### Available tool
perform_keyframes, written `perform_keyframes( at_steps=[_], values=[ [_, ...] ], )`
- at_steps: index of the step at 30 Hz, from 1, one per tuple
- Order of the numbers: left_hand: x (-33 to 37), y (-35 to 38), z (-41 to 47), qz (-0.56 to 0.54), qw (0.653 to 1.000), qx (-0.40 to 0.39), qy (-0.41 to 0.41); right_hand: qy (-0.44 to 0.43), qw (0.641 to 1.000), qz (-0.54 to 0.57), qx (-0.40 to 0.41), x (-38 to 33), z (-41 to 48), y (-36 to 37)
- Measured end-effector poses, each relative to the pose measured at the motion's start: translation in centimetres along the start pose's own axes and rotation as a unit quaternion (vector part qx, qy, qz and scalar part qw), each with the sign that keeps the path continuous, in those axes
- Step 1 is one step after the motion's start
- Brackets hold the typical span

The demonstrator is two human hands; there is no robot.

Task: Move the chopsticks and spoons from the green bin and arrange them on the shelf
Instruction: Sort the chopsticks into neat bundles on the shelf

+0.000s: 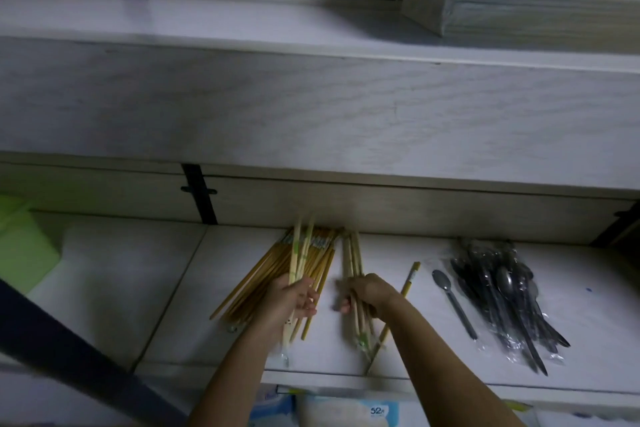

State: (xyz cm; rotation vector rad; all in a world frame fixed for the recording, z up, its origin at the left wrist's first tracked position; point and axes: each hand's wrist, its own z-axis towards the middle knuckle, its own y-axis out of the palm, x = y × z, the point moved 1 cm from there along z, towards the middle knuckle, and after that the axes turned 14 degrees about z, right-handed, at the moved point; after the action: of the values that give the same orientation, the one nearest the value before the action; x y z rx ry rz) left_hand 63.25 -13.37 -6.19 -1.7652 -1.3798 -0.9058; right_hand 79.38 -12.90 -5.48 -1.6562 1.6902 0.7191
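A pile of tan chopsticks [266, 274] lies fanned out on the white shelf [145, 274]. My left hand [289, 302] grips a pair of pale wrapped chopsticks [298, 250] above that pile. My right hand [370, 293] closes over a second bundle of wrapped chopsticks [351, 253] just to the right. One single chopstick [410, 279] lies beside it. Further right sit a loose black plastic spoon [453, 302] and a heap of black spoons [509, 295] in clear wrappers. A corner of the green bin [20, 243] shows at the far left.
An upper shelf board [311, 104] overhangs the working shelf. Stacked blue and white cloths [519, 0] rest on top right. Black shelf brackets [199, 194] stand at the back. A dark bar [69, 350] crosses the lower left. Packaged goods [346, 411] sit below the shelf edge.
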Motion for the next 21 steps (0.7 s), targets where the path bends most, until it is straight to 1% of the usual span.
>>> perform_keyframes(
  at_steps=[1,4,6,8,10,12,14,15,17,18,20,21],
  values=[
    [0.0,-0.2,0.0,-0.017,1.000,-0.006,0.000,-0.015,1.000,0.017,-0.010,0.2,-0.5,-0.3],
    [0.0,-0.3,-0.2,-0.054,0.998,-0.024,0.005,-0.067,0.997,0.034,-0.001,1.1,-1.3,0.3],
    [0.1,0.1,-0.5,-0.070,0.997,-0.026,0.013,-0.097,0.994,0.048,-0.036,1.8,-1.5,2.3],
    [0.1,0.6,-0.9,-0.096,0.995,-0.017,0.024,-0.131,0.989,0.022,-0.070,2.3,-1.7,4.9],
    [0.0,0.7,-1.2,-0.127,0.991,0.016,0.036,-0.174,0.981,-0.059,-0.071,2.4,-1.9,7.1],
    [-0.4,0.0,-1.3,-0.147,0.988,0.026,0.044,-0.212,0.960,-0.169,-0.070,2.0,-1.8,8.3],
    [-0.6,-1.5,-1.4,-0.142,0.989,0.030,0.035,-0.218,0.938,-0.250,-0.101,1.4,-1.5,9.0],
    [-0.8,-2.4,-1.3,-0.139,0.989,0.040,0.025,-0.222,0.928,-0.274,-0.121,1.1,-1.4,9.2],
    [-0.7,-4.0,-1.2,-0.144,0.988,0.054,0.009,-0.264,0.906,-0.300,-0.138,0.6,-1.2,9.4],
    [-0.6,-4.6,-1.3,-0.147,0.987,0.060,0.002,-0.297,0.893,-0.316,-0.122,0.5,-1.1,9.3],
    [-0.3,-5.9,-1.1,-0.160,0.984,0.083,-0.014,-0.356,0.850,-0.377,-0.090,0.9,-0.7,9.0],
    [-0.3,-6.5,-1.0,-0.165,0.981,0.097,-0.023,-0.364,0.833,-0.410,-0.080,1.4,-0.3,8.6]
  ],
)
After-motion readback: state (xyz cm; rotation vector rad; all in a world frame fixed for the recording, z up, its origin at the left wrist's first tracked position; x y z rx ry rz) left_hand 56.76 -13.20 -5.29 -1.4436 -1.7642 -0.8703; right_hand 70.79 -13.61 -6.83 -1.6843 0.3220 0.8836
